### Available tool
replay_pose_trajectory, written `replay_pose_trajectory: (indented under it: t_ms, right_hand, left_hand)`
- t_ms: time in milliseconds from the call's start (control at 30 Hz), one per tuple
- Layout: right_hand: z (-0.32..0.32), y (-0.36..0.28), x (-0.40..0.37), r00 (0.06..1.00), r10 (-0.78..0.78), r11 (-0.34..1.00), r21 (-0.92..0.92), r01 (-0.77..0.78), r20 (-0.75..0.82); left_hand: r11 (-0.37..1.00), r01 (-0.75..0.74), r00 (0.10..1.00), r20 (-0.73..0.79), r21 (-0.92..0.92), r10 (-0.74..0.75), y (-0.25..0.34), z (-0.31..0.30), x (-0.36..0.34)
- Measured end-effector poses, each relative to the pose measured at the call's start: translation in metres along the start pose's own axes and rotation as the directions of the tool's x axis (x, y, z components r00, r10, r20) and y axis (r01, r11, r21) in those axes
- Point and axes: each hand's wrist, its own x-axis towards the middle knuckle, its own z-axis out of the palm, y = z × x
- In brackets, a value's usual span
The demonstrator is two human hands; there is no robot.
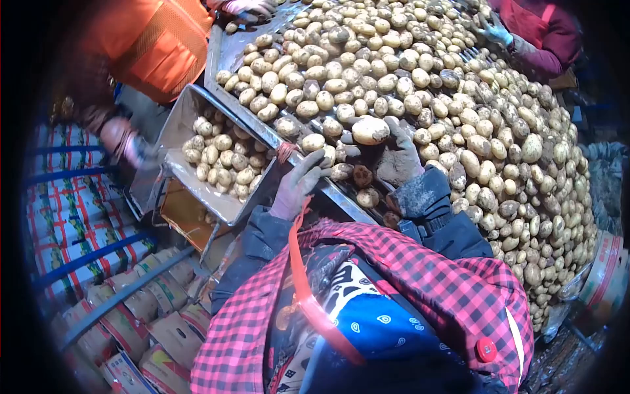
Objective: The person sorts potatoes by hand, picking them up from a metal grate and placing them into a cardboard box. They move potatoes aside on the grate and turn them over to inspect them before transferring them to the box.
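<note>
My right hand [400, 156], in a dirt-covered glove, is closed on a large pale potato [371, 131] over the sorting table's near side. My left hand [303, 182], in a light glove, reaches over the table's metal edge [344, 203] with its fingers stretched out. Its fingertips are right at a smaller potato [327, 155], partly hidden behind them. Another potato [314, 142] lies just beyond those fingers. Below my right hand are a dark, soiled potato [362, 175] and a paler one [367, 197].
A big heap of potatoes [472, 131] spreads across the table. Left of the edge hangs a metal bin [246, 209] partly filled with potatoes. A person in an orange vest [164, 52] stands at left, another person's gloved hand [493, 29] reaches in at upper right. Cartons [174, 341] stand lower left.
</note>
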Motion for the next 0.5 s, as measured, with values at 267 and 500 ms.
replay_pose_trajectory:
  t_ms: [267, 500]
  right_hand:
    - [0.028, 0.029, -0.001, 0.991, -0.096, 0.730, -0.684, 0.003, -0.098]
    - [0.026, 0.039, -0.002, 0.960, -0.221, 0.151, -0.966, 0.210, 0.174]
  left_hand:
    - [0.895, 0.003, 0.976, 0.195, -0.446, 0.094, -0.028, 0.001, -0.009]
    - [0.350, 0.204, 0.979, 0.189, -0.914, -0.078, -0.019, 0.011, -0.011]
